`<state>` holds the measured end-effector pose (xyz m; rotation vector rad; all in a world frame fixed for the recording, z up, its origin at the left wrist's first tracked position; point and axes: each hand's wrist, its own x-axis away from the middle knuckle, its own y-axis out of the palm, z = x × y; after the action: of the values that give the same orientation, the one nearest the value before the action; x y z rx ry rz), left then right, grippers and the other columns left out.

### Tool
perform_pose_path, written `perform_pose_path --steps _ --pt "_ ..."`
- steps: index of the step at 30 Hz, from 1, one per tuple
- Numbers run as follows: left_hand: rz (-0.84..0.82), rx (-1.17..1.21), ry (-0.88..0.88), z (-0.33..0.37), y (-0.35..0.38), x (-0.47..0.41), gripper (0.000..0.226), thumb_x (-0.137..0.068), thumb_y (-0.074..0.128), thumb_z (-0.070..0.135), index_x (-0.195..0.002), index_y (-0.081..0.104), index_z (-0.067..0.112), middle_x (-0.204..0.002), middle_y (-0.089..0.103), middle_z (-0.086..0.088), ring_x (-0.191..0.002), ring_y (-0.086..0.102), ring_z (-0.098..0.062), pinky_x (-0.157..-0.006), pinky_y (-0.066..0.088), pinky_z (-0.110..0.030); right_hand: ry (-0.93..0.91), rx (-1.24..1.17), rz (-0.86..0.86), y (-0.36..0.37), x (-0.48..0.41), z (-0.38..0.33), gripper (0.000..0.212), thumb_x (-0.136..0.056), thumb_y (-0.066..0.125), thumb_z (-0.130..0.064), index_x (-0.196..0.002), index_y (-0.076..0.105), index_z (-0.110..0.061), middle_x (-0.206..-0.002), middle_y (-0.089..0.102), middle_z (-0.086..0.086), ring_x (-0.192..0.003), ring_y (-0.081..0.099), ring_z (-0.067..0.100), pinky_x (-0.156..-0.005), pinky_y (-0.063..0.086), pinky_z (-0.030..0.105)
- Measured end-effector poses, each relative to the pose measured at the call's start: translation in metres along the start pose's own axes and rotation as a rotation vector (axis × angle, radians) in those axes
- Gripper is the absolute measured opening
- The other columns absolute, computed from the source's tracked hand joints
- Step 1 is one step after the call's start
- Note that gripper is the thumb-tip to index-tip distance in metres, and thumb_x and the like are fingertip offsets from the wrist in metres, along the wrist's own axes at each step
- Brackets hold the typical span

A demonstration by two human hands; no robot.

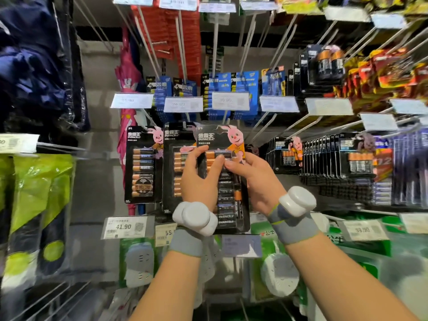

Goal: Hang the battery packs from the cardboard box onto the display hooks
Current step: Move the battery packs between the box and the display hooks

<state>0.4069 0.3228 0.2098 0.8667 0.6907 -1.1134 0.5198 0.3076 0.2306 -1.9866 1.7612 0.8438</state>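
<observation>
A black Duracell battery pack [228,181] with a pink rabbit on its card is held upright in front of the display. My left hand [200,179] grips its left edge, and my right hand [257,179] grips its right edge, thumbs meeting on its front. The card's top hole sits near a bare metal display hook [225,117]. Just behind it hangs a matching pack [177,158], and another one [141,165] hangs further left. No cardboard box is in view.
Price tags [230,100] stick out on hook ends above the held pack. Blue battery packs [222,89] hang higher up, more Duracell packs [324,156] to the right. White power strips [278,274] hang below, green bags [39,205] at left.
</observation>
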Motion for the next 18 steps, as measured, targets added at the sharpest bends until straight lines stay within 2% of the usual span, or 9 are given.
perform_pose_path --steps 3,5,7,10,12,14,15,16,18 --pt "-0.046 0.020 -0.015 0.000 0.011 -0.002 0.028 -0.090 0.066 0.022 -0.116 0.056 0.025 -0.114 0.055 0.018 -0.117 0.052 -0.009 -0.097 0.040 -0.018 -0.002 -0.015 0.058 -0.006 -0.004 -0.003 0.023 -0.088 0.061 -0.001 -0.111 0.064 0.001 -0.096 0.070 0.013 -0.083 0.068 0.023 -0.070 0.057 0.032" --pt "-0.077 0.003 -0.006 0.000 0.016 -0.005 0.031 -0.092 0.063 0.021 -0.121 0.054 0.022 -0.119 0.054 0.015 -0.117 0.051 -0.007 -0.098 0.040 -0.019 -0.020 -0.018 0.063 -0.009 -0.007 -0.006 0.020 -0.088 0.061 0.000 -0.107 0.064 0.000 -0.096 0.070 0.013 -0.082 0.068 0.023 -0.071 0.058 0.033" --pt "-0.104 -0.013 0.010 0.002 0.019 -0.007 0.035 -0.094 0.060 0.019 -0.128 0.050 0.019 -0.125 0.052 0.010 -0.114 0.049 0.000 -0.094 0.038 -0.009 -0.040 -0.012 0.060 -0.012 -0.012 -0.008 0.016 -0.088 0.060 0.001 -0.103 0.066 -0.004 -0.094 0.071 0.012 -0.081 0.068 0.023 -0.071 0.058 0.034" --pt "-0.131 -0.039 -0.007 0.003 0.019 -0.008 0.041 -0.096 0.057 0.017 -0.134 0.043 0.019 -0.122 0.048 0.016 -0.096 0.047 0.021 -0.082 0.033 0.004 -0.058 0.017 0.073 -0.015 -0.020 -0.008 0.014 -0.089 0.060 0.000 -0.098 0.067 -0.008 -0.088 0.072 0.008 -0.078 0.069 0.020 -0.069 0.057 0.032" --pt "-0.168 -0.057 -0.038 0.001 0.018 -0.009 0.047 -0.095 0.057 0.016 -0.137 0.037 0.022 -0.128 0.047 0.012 -0.099 0.048 0.015 -0.091 0.037 -0.006 -0.067 0.048 0.088 -0.016 -0.025 -0.007 0.014 -0.088 0.062 -0.001 -0.099 0.067 -0.009 -0.090 0.073 0.008 -0.081 0.069 0.021 -0.072 0.057 0.034" --pt "-0.193 -0.069 -0.072 0.000 0.016 -0.009 0.054 -0.094 0.059 0.017 -0.139 0.032 0.028 -0.137 0.048 0.001 -0.114 0.053 -0.008 -0.103 0.044 -0.032 -0.064 0.063 0.102 -0.017 -0.031 -0.006 0.014 -0.088 0.063 -0.002 -0.099 0.068 -0.010 -0.094 0.072 0.011 -0.087 0.069 0.025 -0.077 0.057 0.038" --pt "-0.198 -0.079 -0.088 0.000 0.016 -0.009 0.057 -0.093 0.060 0.017 -0.140 0.029 0.029 -0.138 0.049 -0.004 -0.117 0.055 -0.019 -0.102 0.046 -0.042 -0.058 0.067 0.117 -0.017 -0.034 -0.006 0.013 -0.087 0.063 -0.003 -0.098 0.068 -0.010 -0.097 0.072 0.012 -0.090 0.069 0.027 -0.080 0.056 0.041" --pt "-0.203 -0.089 -0.099 0.001 0.016 -0.009 0.060 -0.092 0.061 0.016 -0.141 0.028 0.030 -0.137 0.050 -0.008 -0.117 0.056 -0.024 -0.100 0.046 -0.047 -0.053 0.065 0.130 -0.018 -0.037 -0.006 0.013 -0.087 0.064 -0.003 -0.097 0.068 -0.010 -0.099 0.072 0.014 -0.093 0.068 0.030 -0.083 0.056 0.043" --pt "-0.222 -0.130 -0.114 0.001 0.016 -0.008 0.066 -0.090 0.062 0.015 -0.143 0.025 0.027 -0.138 0.049 -0.010 -0.118 0.055 -0.026 -0.101 0.045 -0.048 -0.049 0.071 0.152 -0.018 -0.044 -0.006 0.012 -0.086 0.065 -0.004 -0.096 0.068 -0.010 -0.103 0.071 0.017 -0.098 0.067 0.034 -0.090 0.053 0.048"
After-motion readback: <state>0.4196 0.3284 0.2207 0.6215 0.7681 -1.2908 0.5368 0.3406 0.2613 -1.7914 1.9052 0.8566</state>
